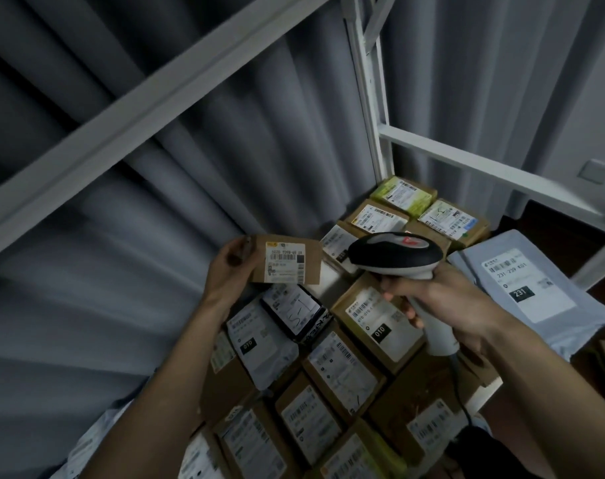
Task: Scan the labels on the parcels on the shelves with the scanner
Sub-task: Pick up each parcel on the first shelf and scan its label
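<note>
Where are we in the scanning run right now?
Done: cannot tell; no parcel shows a scanned mark. In hand: the left hand holds a small brown parcel, label up, while the right hand aims the scanner toward it. Left: many labelled parcels on the shelf, including the grey mailer.

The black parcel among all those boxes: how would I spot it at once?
Start at the white metal shelf frame and look down to the brown cardboard boxes beneath the hands. Just below the small brown box held up in the left hand lies the black plastic-wrapped parcel, the only dark one, its white label marked in pen.
</note>
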